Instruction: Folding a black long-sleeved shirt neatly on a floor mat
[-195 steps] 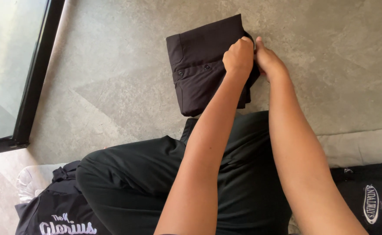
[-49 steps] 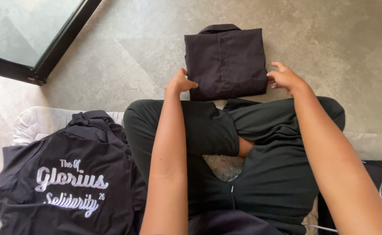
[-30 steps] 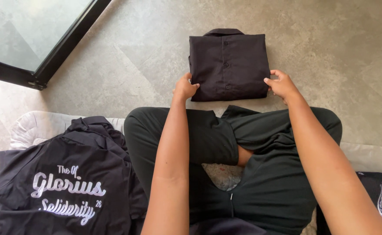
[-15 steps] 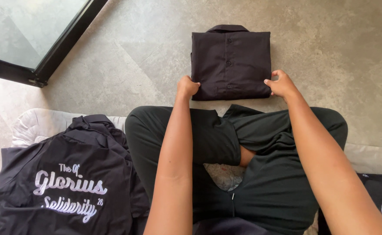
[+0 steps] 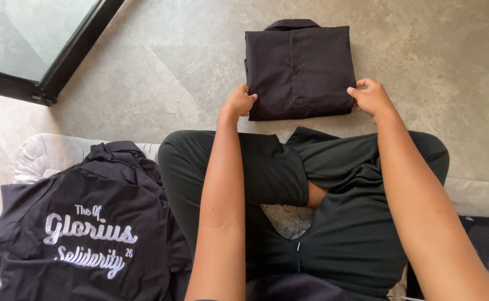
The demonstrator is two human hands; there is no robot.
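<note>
A: Lying flat on the grey stone floor (image 5: 144,83), folded black button-up shirt (image 5: 299,69), collar away, now square-on instead of skewed as seconds ago.

B: Hands?

A: Left hand (image 5: 236,103) pinching the lower left corner, right hand (image 5: 370,96) fingers curled on the lower right edge. Parted from a joined press at one corner.

B: Around?

A: Black printed shirt (image 5: 88,228) heaped left on a pale cushion (image 5: 44,156); folding looks nearly done.
</note>
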